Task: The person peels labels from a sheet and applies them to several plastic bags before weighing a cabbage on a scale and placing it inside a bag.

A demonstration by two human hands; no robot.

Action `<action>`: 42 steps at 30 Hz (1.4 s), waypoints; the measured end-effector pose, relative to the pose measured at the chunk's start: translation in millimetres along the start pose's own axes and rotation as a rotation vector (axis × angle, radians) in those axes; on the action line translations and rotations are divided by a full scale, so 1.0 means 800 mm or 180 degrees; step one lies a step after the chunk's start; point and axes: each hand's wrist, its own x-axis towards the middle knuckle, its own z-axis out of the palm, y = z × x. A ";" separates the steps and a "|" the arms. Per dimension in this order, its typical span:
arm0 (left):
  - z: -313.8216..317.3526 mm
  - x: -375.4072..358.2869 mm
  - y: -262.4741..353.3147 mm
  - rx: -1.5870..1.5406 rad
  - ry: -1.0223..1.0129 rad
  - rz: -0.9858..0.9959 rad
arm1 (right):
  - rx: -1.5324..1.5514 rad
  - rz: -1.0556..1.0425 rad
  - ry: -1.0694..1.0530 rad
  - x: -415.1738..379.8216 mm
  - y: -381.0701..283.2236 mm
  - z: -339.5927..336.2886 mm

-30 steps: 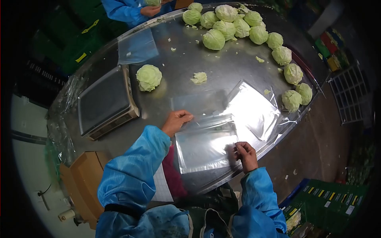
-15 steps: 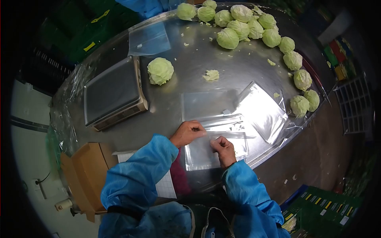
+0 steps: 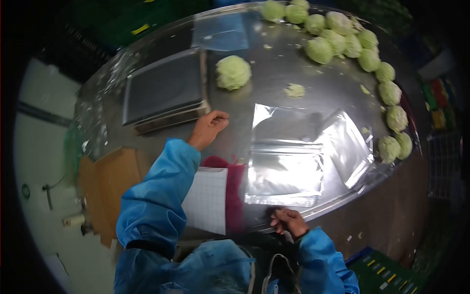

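My left hand hovers over the steel table just off the front right corner of the weighing scale. Its fingers are drawn together, with nothing visible in them. At the table's near edge, below the clear plastic bags, is my right hand. Its fingers are curled in, and whatever they may hold is hidden. The bags lie flat and overlapping, with more shiny bags fanned out to their right. One trimmed cabbage stands alone beside the scale, its platform bare.
Several cabbages line the far right rim of the table. A loose leaf lies mid-table. Another clear bag is at the back. Nearer me are a gridded paper sheet, a dark pink cloth and a cardboard box.
My hands have parted from the bag they both pinched. My left hand went left and up toward the scale; my right hand dropped to the table edge. The view has shifted.
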 end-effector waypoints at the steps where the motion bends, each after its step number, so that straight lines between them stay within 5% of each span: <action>1: -0.031 -0.024 -0.016 0.0366 0.0137 0.0324 | -0.0059 -0.0054 -0.0056 0.002 -0.004 0.003; 5: -0.122 -0.140 -0.059 0.1388 0.0670 0.0586 | -0.0714 -0.0416 -0.0178 0.042 -0.041 0.044; 7: -0.137 -0.186 -0.071 0.1785 0.0939 0.0564 | -0.1454 -0.1240 -0.0012 0.077 -0.057 0.081; 10: -0.144 -0.230 -0.111 0.1300 0.1625 0.0380 | -0.3033 -0.2647 0.0643 0.129 -0.079 0.140; 14: -0.136 -0.265 -0.132 -0.0364 0.1520 -0.0576 | -0.3540 -0.2880 0.0402 0.197 -0.080 0.169; 18: -0.129 -0.288 -0.101 -0.1811 0.1366 -0.1585 | -0.2476 -0.3312 -0.0071 0.149 -0.123 0.207; 23: -0.156 -0.293 -0.047 -0.2927 0.1526 -0.1465 | -0.2592 -0.4150 0.0001 0.060 -0.186 0.216; 25: -0.170 -0.293 -0.040 -0.3895 0.0329 -0.0764 | -0.2842 -0.4604 -0.0009 0.022 -0.201 0.208; 29: -0.165 -0.287 0.031 -0.3601 0.0920 -0.0963 | -0.3328 -0.4972 -0.0108 -0.049 -0.197 0.193; 31: -0.173 -0.288 -0.023 -0.3283 0.0761 -0.1025 | -0.3713 -0.5054 -0.0241 -0.069 -0.182 0.182; 34: -0.164 -0.309 -0.038 -0.2585 0.0496 -0.1261 | -0.3548 -0.4713 -0.0843 -0.070 -0.145 0.151; 38: -0.131 -0.360 -0.071 -0.2167 0.0196 -0.1826 | -0.3756 -0.4058 -0.0704 -0.064 -0.092 0.098; 41: -0.094 -0.394 -0.084 -0.1454 -0.0020 -0.1892 | -0.2526 -0.1869 -0.0210 -0.048 -0.048 0.050; 42: -0.084 -0.400 -0.094 -0.1474 -0.0092 -0.1933 | -0.1349 -0.1255 0.0022 -0.037 -0.036 0.048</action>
